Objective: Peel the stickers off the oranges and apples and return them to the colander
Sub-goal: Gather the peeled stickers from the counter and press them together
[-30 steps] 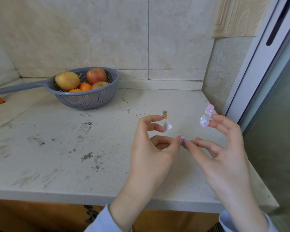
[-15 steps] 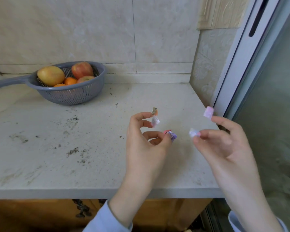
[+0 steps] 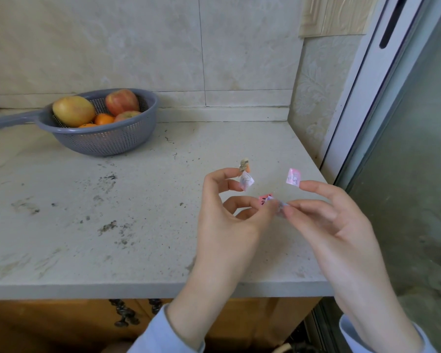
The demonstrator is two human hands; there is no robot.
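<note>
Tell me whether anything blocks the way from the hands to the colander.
Nothing visible does: only stained countertop lies between the left hand and the colander. Stickers cling to its fingers and the right hand.

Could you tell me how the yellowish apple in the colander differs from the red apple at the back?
The yellowish apple is yellow-green with a faint blush; the red apple is streaked red. The yellowish apple lies at the left of the colander; the red apple lies toward its back rim. The yellowish apple looks bigger in this view than the red apple. Both rest inside it, with no sticker showing.
</note>
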